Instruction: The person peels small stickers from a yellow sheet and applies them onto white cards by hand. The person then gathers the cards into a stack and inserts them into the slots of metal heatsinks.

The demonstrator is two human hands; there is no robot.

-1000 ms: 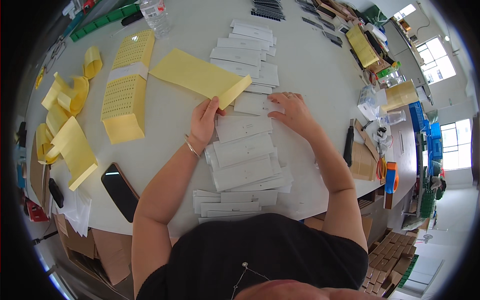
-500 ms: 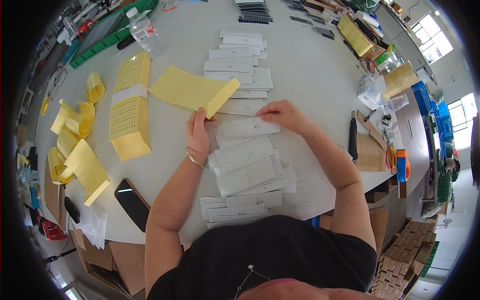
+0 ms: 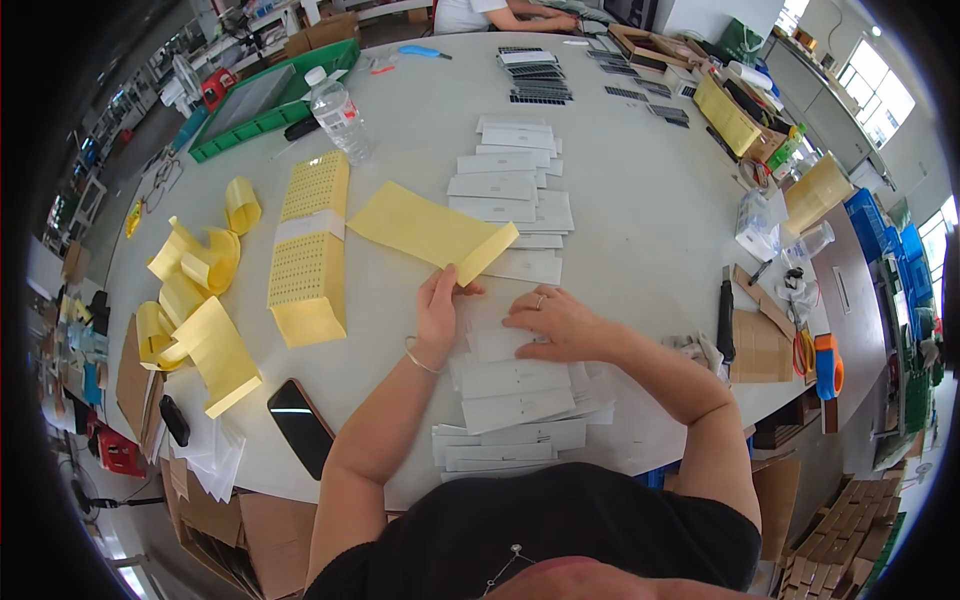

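My left hand (image 3: 438, 315) pinches the near corner of a yellow sheet (image 3: 425, 225), whose right edge is folded up. My right hand (image 3: 562, 326) lies over the near white packets (image 3: 515, 385), its fingers apart and touching the top one. These flat packets overlap in a row running toward me. Beyond my hands, more white packets (image 3: 500, 186) lie in an overlapping column. To the left is a fan-folded stack of yellow label sheets (image 3: 308, 265) with a white band around it. Curled yellow strips (image 3: 190, 275) lie farther left.
A black phone (image 3: 301, 428) lies beside my left forearm. At the far left are a water bottle (image 3: 340, 115) and a green tray (image 3: 225, 132). Dark strips (image 3: 535, 78) lie at the back, near another person's arm (image 3: 535, 20). An orange tape roll (image 3: 828, 367) sits at the right edge.
The view has shifted, showing more of the table's far side. My right hand has moved nearer me and spread from a pinch over the packets. My left hand still holds the yellow sheet.
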